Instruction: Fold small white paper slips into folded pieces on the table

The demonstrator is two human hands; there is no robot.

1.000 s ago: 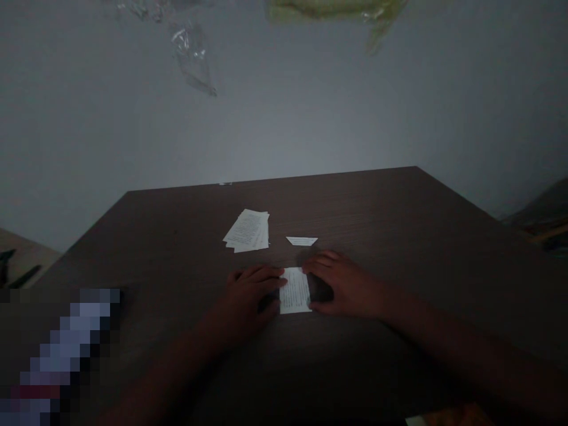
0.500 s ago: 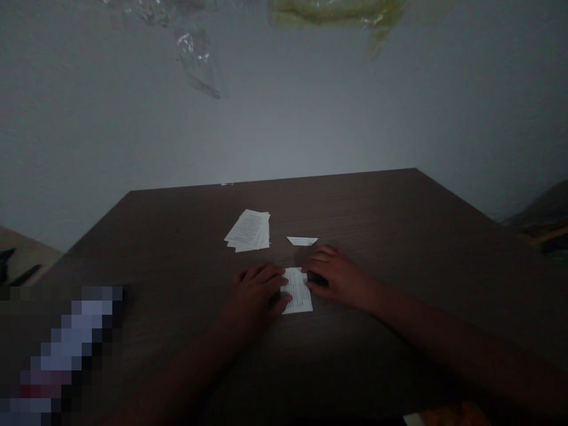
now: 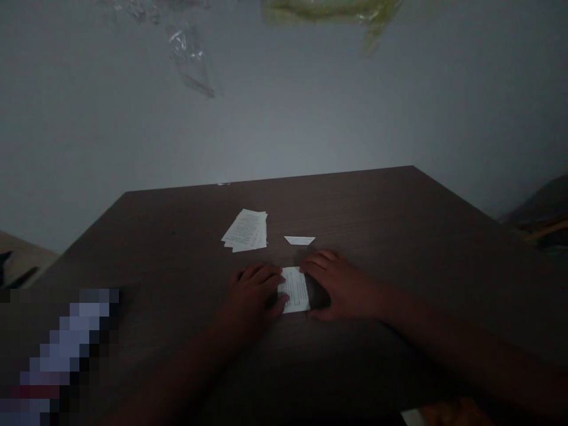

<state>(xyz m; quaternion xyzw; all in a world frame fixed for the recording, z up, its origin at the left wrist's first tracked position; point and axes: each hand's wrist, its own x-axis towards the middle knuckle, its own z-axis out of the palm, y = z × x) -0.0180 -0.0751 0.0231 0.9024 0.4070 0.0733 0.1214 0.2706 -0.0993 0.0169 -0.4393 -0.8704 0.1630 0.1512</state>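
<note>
A small printed sheet of paper (image 3: 294, 290) lies flat on the dark wooden table (image 3: 177, 266), between my two hands. My left hand (image 3: 258, 290) rests over its left edge, fingers apart and thumb on the paper. On the other side, my right hand (image 3: 337, 284) has its fingertips at the upper right corner. Its thumb is spread down near the lower right corner. Just beyond the hands sits a folded paper strip (image 3: 300, 241), wider at its far edge. A loose stack of printed papers (image 3: 246, 231) lies farther off to the left.
A pixelated blurred patch (image 3: 66, 349) covers the lower left. An orange and white item (image 3: 444, 414) shows at the bottom edge. Behind the table stands a pale wall (image 3: 310, 118), with clear plastic (image 3: 190, 59) and yellow plastic (image 3: 328, 12) on it. Dark items (image 3: 541, 219) are at the right.
My right thumb has moved down and away from the paper's right edge toward its lower corner, widening the hand. My left hand stays on the sheet. The view has shifted slightly.
</note>
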